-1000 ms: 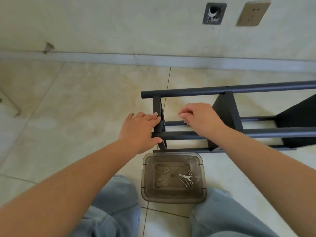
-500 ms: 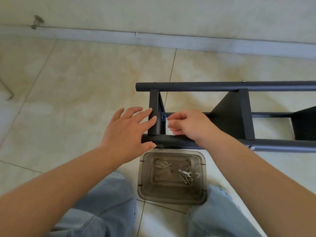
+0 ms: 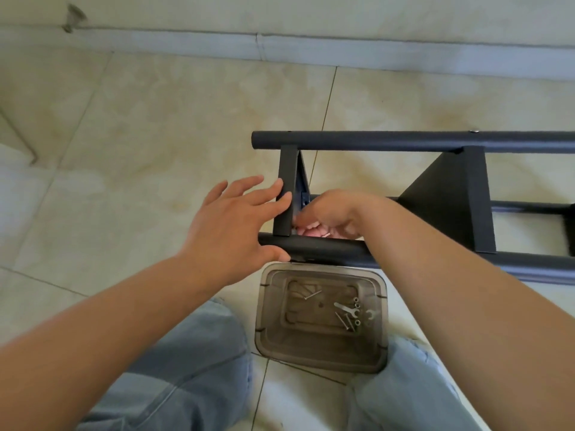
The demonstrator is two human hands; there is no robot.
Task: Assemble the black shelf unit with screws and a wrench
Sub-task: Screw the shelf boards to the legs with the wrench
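Shelf [image 3: 448,200] lies on its side on the tiled floor [image 3: 155,135], just beyond a smoky plastic tub [image 3: 322,356] set between the person's knees. Left hand [image 3: 231,227], fingers straight, braces the shelf's end panel, thumb against the tube nearest the tub. Right hand [image 3: 329,213] reaches behind that panel, fingers curled; what it grips, if anything, cannot be told. Wrench [image 3: 346,308] and screws [image 3: 348,321] lie inside the tub.
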